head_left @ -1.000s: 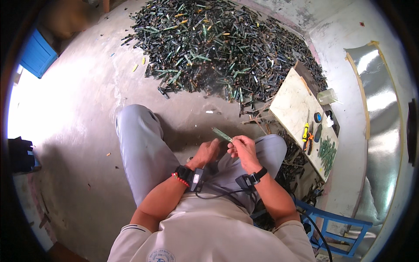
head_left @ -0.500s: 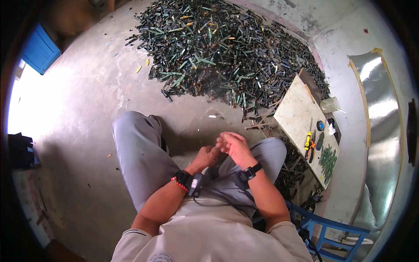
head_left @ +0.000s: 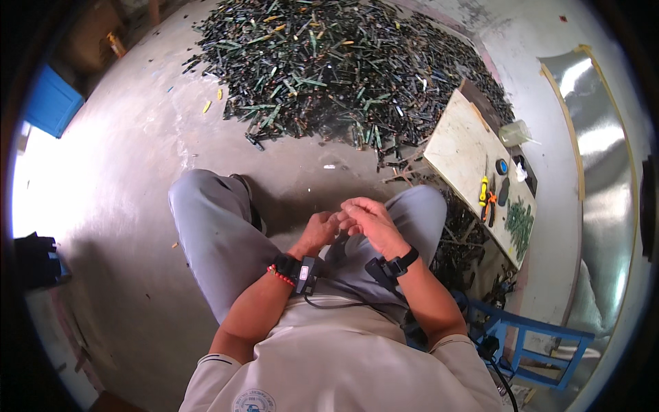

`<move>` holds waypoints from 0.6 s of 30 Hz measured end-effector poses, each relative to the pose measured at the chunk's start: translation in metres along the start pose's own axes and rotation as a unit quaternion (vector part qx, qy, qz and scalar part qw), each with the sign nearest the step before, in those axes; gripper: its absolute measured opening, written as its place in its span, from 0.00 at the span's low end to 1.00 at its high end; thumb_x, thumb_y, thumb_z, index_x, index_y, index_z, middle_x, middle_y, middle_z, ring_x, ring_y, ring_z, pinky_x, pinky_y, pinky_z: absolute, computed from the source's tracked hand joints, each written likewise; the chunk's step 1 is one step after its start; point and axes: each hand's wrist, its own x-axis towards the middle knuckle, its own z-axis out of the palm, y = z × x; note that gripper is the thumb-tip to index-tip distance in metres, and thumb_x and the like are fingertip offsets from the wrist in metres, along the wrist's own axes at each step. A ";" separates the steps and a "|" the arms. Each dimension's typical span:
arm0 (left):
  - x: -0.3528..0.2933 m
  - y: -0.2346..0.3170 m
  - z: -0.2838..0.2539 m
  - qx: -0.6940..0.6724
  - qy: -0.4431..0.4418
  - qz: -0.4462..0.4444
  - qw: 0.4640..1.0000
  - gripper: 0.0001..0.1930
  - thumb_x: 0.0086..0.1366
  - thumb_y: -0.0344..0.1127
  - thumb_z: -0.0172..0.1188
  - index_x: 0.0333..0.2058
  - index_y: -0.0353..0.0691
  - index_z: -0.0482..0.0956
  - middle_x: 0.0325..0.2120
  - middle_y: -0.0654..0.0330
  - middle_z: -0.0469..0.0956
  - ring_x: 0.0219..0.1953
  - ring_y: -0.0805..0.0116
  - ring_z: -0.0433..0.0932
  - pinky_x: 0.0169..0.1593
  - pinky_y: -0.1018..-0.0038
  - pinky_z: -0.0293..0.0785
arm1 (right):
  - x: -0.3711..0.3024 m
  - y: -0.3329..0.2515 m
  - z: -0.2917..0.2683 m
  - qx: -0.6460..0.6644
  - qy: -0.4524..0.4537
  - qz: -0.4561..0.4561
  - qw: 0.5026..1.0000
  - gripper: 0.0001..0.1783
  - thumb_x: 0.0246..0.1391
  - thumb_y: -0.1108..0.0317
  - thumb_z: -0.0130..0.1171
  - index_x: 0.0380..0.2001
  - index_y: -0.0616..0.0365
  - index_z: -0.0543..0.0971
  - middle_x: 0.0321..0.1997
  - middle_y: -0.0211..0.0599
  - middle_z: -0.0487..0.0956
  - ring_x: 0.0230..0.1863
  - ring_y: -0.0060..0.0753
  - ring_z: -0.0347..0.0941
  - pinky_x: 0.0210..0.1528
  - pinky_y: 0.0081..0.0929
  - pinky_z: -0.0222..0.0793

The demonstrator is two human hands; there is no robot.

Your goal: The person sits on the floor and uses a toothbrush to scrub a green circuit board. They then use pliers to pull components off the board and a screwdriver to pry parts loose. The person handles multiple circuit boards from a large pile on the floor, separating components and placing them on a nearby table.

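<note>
Both hands, left hand (head_left: 319, 230) and right hand (head_left: 367, 218), touch above the lap; fingers (head_left: 353, 206) curl together, their hold impossible to tell.

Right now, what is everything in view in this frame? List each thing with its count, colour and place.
heap of scrap strips: one large pile, dark green and black with some yellow bits, on the floor ahead
wooden board: one, pale, propped low at the right of the heap
yellow-handled tool: one, on the board
orange-handled pliers: one, beside it
blue roll: one, small, on the board
green pieces: one cluster, at the board's near end
clear plastic bottle: one, behind the board
blue crate: one, far left
blue frame: one, lower right
concrete floor: grey
left hand: fingers curled, touching the right; anything held is hidden
right hand: curled over the left
</note>
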 end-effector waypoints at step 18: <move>0.027 -0.025 0.009 0.142 -0.060 -0.098 0.983 0.22 0.58 0.45 0.58 0.46 0.33 0.75 0.35 0.55 0.78 0.37 0.61 0.78 0.41 0.65 0.74 | -0.128 0.022 0.017 -0.163 0.234 -0.324 0.902 0.24 0.55 0.74 0.59 0.14 0.63 0.57 0.15 0.33 0.50 0.19 0.20 0.44 0.18 0.29 0.42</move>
